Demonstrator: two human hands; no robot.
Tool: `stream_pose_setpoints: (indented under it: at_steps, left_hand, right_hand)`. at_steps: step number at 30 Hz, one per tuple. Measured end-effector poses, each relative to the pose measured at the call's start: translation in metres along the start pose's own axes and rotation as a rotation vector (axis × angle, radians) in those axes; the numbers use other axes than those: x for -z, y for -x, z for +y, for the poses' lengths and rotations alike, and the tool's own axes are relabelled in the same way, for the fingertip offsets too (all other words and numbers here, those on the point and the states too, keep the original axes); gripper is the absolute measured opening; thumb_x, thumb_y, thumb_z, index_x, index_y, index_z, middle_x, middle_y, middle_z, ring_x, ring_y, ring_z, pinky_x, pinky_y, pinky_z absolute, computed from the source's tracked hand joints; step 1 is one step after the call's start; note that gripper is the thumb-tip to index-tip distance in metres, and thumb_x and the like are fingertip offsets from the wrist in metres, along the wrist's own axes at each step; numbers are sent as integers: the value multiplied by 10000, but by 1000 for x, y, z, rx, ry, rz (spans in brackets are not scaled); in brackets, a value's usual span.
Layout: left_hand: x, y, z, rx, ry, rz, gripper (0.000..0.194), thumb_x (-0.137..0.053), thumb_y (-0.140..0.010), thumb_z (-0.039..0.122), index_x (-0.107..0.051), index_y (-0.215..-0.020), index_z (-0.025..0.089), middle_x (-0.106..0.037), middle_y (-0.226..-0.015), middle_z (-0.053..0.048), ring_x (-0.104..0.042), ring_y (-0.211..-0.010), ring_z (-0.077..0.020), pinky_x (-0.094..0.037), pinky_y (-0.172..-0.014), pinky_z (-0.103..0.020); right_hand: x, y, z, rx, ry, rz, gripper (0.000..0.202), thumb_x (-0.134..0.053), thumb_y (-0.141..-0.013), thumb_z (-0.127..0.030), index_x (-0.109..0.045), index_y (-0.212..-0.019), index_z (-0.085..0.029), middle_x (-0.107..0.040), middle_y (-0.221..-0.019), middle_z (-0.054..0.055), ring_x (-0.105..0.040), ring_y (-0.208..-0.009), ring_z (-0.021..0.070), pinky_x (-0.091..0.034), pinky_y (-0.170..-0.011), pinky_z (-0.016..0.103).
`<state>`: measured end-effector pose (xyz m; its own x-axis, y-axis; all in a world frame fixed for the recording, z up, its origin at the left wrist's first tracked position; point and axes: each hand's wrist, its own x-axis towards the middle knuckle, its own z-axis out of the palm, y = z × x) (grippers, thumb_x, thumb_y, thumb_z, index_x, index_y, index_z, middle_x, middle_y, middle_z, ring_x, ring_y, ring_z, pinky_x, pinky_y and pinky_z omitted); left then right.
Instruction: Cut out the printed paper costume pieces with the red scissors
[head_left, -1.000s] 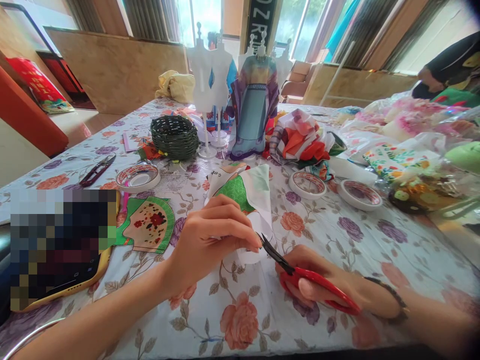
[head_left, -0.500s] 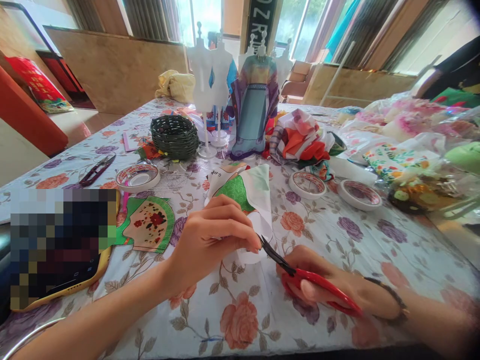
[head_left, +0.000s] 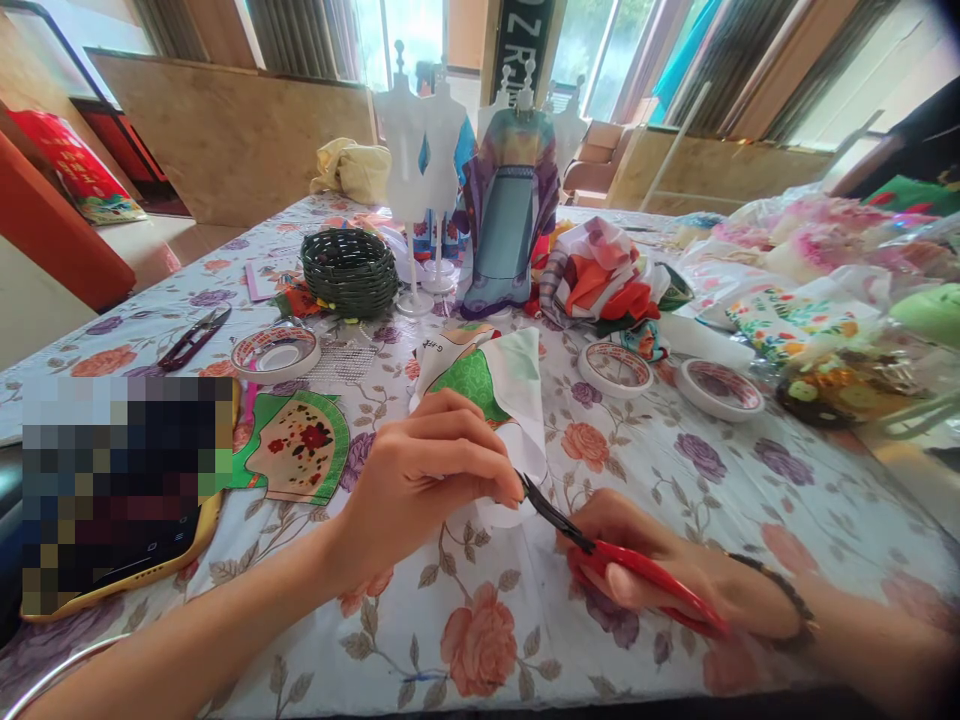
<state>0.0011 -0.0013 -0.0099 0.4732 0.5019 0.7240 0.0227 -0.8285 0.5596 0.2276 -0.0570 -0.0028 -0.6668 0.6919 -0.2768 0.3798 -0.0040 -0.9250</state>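
My left hand [head_left: 420, 480] pinches the near edge of a white cloth piece [head_left: 495, 385] printed with a green shape, which lies on the flowered tablecloth [head_left: 480, 640]. My right hand [head_left: 660, 570] grips red-handled thread snips [head_left: 615, 560]. Their dark blades point up-left and meet the cloth edge right at my left fingertips.
A green cut-out cloth piece [head_left: 300, 445] and a phone in a yellow case [head_left: 112, 560] lie at the left. Tape rolls [head_left: 276, 355] [head_left: 615, 368] [head_left: 718, 388], dark snips [head_left: 193, 338], a woven basket [head_left: 349, 272], small dress forms [head_left: 510, 200], fabric scraps [head_left: 607, 275] and bagged goods [head_left: 840, 300] crowd the back and right.
The red snips' handles have closed a little, blades still at the cloth edge. Both hands stay in place. The person at the far right edge has moved out of view.
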Motion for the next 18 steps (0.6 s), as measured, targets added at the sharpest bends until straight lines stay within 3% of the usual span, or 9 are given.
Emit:
stream_pose_setpoints:
  at_steps: [7, 18]
  left_hand:
    - [0, 1, 1, -4, 5, 6, 185, -651, -856, 69, -703, -719, 183, -690, -718, -3, -550, -772, -130, -485, -723, -270]
    - [1, 1, 0, -8, 2, 16, 177, -651, -860, 83, -707, -729, 188, -692, -723, -6, -555, -770, -134, -494, -709, -272]
  right_hand:
    - [-1, -1, 11, -19, -20, -21, 688, -397, -758, -859, -343, -572, -198, -305, -560, -48, -271, -524, 81, -210, -458, 240]
    - [3, -1, 14, 76, -13, -87, 632, -381, -850, -773, -336, -604, -192, -304, -565, -55, -270, -519, 70, -216, -460, 226]
